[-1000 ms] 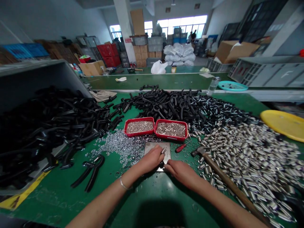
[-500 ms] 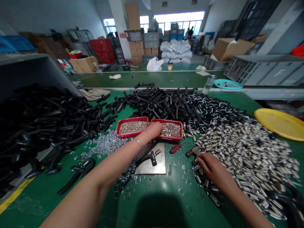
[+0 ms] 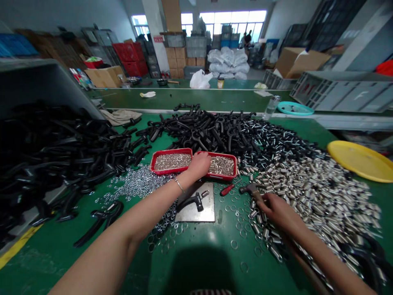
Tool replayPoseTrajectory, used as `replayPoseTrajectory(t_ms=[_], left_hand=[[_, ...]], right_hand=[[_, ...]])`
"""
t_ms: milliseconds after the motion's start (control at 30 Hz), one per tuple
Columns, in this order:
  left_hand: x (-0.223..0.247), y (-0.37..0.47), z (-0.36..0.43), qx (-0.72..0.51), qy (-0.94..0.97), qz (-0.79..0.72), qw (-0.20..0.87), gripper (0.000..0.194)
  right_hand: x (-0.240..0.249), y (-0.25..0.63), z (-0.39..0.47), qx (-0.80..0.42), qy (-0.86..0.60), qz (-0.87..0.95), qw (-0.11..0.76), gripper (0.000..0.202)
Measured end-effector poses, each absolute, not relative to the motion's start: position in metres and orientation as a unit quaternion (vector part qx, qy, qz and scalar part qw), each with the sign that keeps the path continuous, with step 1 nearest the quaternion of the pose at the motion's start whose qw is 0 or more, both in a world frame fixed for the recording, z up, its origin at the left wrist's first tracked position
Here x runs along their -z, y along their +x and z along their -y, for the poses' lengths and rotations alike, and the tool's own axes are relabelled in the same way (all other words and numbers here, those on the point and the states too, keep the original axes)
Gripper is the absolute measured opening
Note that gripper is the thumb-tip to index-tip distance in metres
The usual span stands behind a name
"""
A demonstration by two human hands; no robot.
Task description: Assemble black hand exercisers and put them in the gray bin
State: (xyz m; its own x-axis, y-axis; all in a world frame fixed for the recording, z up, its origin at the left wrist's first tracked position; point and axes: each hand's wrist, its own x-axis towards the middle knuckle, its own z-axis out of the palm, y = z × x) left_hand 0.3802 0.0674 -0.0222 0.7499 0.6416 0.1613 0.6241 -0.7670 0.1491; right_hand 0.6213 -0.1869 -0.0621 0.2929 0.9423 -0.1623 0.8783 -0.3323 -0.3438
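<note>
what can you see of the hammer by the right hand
The hammer has a dark metal head and a long brownish handle that looks wooden. It lies flat on the green table, head pointing left near a red-handled tool. The right hand covers its handle; whether it grips is unclear. Silver sleeves crowd around it.

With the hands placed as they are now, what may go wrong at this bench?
1. The right hand lies on the hammer handle amid loose metal sleeves; lifting it might scatter them.
2. The left hand reaches into the right red tray, forearm over the black part on the steel plate; drawing back might knock it askew.
3. Loose rings near the table's front might roll off.
</note>
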Motion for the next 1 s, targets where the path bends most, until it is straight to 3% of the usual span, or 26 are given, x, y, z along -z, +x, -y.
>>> replayPoseTrajectory(t_ms=[100,200,300,433,633,767,1000], left_hand=[[0.019,0.375,-0.066,-0.145,0.912,-0.379,0.066,0.019],[0.017,0.358,-0.063,-0.232,0.877,-0.389,0.158,0.014],[0.022,0.328,-0.049,-0.338,0.813,-0.350,0.319,0.013],[0.035,0.284,-0.015,-0.307,0.734,-0.359,0.489,0.018],[0.041,0.256,0.013,-0.268,0.804,-0.389,0.361,0.017],[0.044,0.261,0.015,-0.238,0.805,-0.409,0.359,0.013],[0.057,0.279,0.017,-0.173,0.840,-0.443,0.260,0.025]], right_hand=[[0.045,0.631,0.176,-0.177,-0.806,0.559,0.085,0.030],[0.030,0.619,0.177,-0.161,-0.796,0.559,0.168,0.028],[0.027,0.588,0.186,-0.341,-0.751,0.487,0.287,0.036],[0.042,0.552,0.188,-0.591,-0.641,0.376,0.315,0.042],[0.041,0.536,0.162,-0.651,-0.566,0.272,0.426,0.036],[0.038,0.533,0.162,-0.716,-0.541,0.212,0.388,0.032],[0.060,0.526,0.172,-0.660,-0.571,0.288,0.393,0.039]])
